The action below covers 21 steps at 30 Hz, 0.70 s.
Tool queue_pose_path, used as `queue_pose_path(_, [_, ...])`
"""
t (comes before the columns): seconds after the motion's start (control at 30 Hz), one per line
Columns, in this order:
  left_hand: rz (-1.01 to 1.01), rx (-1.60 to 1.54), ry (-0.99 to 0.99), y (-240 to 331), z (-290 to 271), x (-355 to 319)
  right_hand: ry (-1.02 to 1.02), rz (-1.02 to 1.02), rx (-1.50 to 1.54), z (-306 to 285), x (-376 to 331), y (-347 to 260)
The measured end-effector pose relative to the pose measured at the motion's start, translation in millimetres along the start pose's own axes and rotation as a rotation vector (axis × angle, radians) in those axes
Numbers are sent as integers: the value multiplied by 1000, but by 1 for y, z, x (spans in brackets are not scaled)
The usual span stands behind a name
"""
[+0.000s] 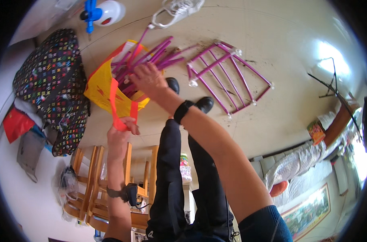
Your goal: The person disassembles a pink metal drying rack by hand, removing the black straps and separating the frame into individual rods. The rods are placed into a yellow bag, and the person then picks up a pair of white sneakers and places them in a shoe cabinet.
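A yellow and orange bag stands on the floor with its mouth up. Purple metal tubes fill it, several of them sticking out past its rim. My left hand is closed on the bag's orange strap handle, on the near side. Over the bag's mouth is my right hand, its fingers stretched out above the tubes; whether they touch a tube I cannot tell. Right of the bag, a frame of joined purple tubes with white connectors lies on the floor.
A white shoe and a white spray bottle with a blue head are beyond the bag. Black patterned cloth hangs at the left. Wooden stools stand near-left; a black metal stand is far right. Dark debris dots the floor.
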State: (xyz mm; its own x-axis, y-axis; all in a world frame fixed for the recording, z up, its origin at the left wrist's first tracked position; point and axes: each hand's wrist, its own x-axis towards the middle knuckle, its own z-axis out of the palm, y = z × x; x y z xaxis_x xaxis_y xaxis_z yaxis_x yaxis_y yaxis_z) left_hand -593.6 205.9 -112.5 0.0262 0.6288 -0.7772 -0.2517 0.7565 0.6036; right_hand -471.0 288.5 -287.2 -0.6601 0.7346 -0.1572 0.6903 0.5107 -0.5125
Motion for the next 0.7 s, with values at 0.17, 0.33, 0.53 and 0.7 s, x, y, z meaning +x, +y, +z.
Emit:
queue_pose_path(0.17, [86, -49, 119, -23, 16, 16, 337, 311, 267, -33, -72, 47])
queue_pose_path(0.33, [156, 213, 438, -39, 54, 16, 767, 1512, 1056, -38, -127, 135])
queue_pose_path(0.53, [162, 413, 304, -77, 106, 3, 455, 1227, 1714, 5, -155, 172])
queue_pose_path(0.7, [-131, 316, 114, -123, 138, -2, 420, 1214, 1618, 20, -215, 147])
